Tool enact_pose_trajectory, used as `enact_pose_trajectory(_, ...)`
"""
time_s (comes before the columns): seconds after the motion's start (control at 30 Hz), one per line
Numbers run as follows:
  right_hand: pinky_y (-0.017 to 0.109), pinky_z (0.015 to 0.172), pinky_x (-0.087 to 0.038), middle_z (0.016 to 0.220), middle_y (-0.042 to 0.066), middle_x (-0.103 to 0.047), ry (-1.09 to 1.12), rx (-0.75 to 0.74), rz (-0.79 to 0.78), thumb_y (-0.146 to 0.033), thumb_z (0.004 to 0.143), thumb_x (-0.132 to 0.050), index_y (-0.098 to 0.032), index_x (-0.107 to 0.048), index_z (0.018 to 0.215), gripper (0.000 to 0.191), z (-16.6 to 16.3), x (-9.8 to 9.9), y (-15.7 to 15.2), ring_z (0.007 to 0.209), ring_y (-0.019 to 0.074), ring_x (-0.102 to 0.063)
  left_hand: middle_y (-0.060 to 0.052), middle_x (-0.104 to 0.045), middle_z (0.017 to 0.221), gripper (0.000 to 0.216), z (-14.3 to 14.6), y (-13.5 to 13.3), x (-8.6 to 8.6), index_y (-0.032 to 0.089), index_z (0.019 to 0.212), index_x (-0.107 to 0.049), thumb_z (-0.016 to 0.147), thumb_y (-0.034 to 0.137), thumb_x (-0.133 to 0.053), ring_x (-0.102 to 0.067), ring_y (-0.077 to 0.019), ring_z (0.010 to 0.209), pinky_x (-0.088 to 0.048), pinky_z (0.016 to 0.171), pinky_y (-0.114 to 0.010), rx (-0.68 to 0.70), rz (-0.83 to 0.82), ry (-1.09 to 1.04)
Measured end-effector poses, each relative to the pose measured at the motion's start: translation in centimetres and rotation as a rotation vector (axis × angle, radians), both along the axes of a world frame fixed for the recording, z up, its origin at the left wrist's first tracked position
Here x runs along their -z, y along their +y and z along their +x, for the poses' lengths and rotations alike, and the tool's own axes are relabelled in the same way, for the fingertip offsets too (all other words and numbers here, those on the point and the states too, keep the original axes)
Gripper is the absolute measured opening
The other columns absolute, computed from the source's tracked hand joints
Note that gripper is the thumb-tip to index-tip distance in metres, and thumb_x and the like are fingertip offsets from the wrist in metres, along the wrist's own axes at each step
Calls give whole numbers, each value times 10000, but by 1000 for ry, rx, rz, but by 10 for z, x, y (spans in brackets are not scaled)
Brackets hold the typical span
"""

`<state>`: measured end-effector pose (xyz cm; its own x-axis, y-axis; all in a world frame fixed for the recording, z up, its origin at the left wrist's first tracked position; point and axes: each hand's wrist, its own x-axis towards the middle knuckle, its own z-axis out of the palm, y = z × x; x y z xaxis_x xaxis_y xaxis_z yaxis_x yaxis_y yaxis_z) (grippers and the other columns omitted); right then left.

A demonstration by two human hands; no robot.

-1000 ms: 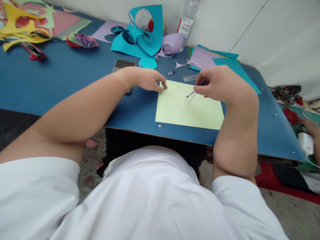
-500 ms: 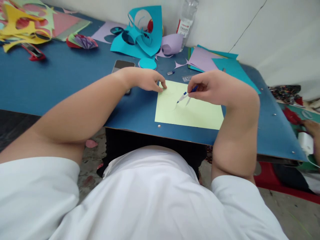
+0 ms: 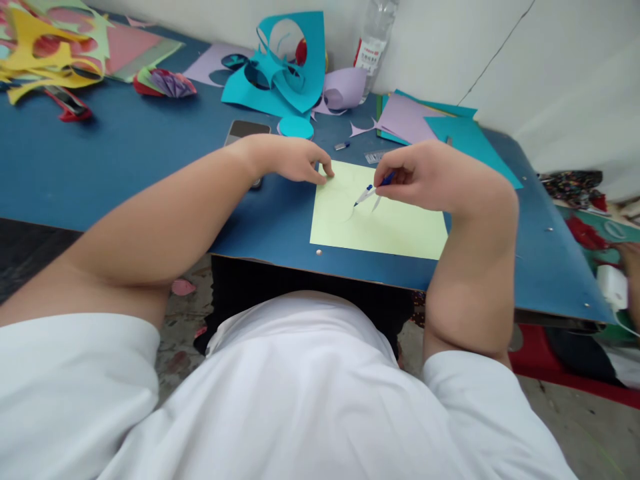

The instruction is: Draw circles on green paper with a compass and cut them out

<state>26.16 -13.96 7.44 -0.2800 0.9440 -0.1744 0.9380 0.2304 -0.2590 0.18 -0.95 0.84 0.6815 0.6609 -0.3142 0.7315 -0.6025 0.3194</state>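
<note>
A pale green sheet of paper (image 3: 395, 230) lies near the front edge of the blue table. My right hand (image 3: 417, 177) pinches the top of a blue and white drawing compass (image 3: 366, 195), whose two legs point down at the sheet. A faint curved line shows on the paper near the compass tip. My left hand (image 3: 303, 161) rests at the sheet's upper left corner, fingers apart and fingertips on the paper. Beside my left wrist is a phone (image 3: 247, 129), partly covered by the forearm.
Cut turquoise paper (image 3: 305, 87), a bottle (image 3: 371, 53) and stacked coloured sheets (image 3: 407, 117) stand or lie along the wall. Turquoise paper circles (image 3: 295, 127) sit behind my left hand. Yellow scraps (image 3: 45, 53) and a folded paper piece (image 3: 167, 83) are at left. Another person's hand (image 3: 631, 257) shows at far right.
Both hands and the compass have hardly moved. The other person's hand at the far right has shifted slightly.
</note>
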Motion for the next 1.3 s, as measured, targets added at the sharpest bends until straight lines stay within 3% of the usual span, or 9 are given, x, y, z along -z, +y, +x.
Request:
enact_pose_trajectory(0.3,453,834,-592,1029,74,-894,30,17,-8,-426,1073,-851,-329,-905,1034,118,-2,2,-2,936,311,-792,-49,-867,1245,921,-1,1,0,328,1766,-800,1052,893,-663,-670,-342,1379,-543,1233,-401,-11,10,14)
enact_pose_trajectory(0.53,453,816,-580,1040,81,-899,29,-6,-8,-507,1088,-848,-339,-910,1027,189,0,0,-2,951,319,-775,-76,-848,1313,711,4,-11,-11,257,1764,-783,1141,559,-621,-707,-280,1210,-570,1152,-354,-30,9,57)
enact_pose_trajectory(0.73,472,843,-625,1078,82,-916,11,-25,-12,-536,1091,-794,-362,-926,1080,219,1,0,-2,981,337,-781,-75,-834,1337,757,3,-10,-9,267,1755,-799,1131,677,-675,-727,-294,1214,-544,1216,-364,-41,-4,43)
enact_pose_trajectory(0.87,470,865,-613,1071,77,-903,8,-20,-19,-420,1076,-823,-357,-909,1035,114,-1,0,-2,962,327,-785,-94,-828,1378,736,3,-9,-9,250,1763,-785,1136,612,-651,-731,-285,1197,-551,1182,-341,-35,0,56)
enact_pose_trajectory(1.03,470,857,-597,1056,83,-900,20,-14,-6,-428,1062,-836,-335,-897,1015,121,-3,-2,-2,939,324,-780,-68,-869,1286,785,3,-8,-8,262,1777,-782,1102,640,-652,-724,-309,1252,-578,1150,-351,-21,11,50)
enact_pose_trajectory(1.17,465,855,-584,1090,84,-911,-3,-25,-14,-326,1076,-789,-329,-895,1044,111,-3,-1,-2,935,311,-774,-62,-889,1289,806,1,-3,-3,308,1747,-806,1078,737,-678,-711,-339,1304,-577,1179,-394,-11,36,23)
enact_pose_trajectory(1.3,454,828,-590,1048,82,-902,17,-8,2,-491,1096,-846,-337,-910,1034,177,-1,0,-2,955,323,-777,-63,-887,1296,895,-1,2,2,312,1744,-800,1072,890,-673,-688,-339,1349,-555,1217,-398,8,20,4)
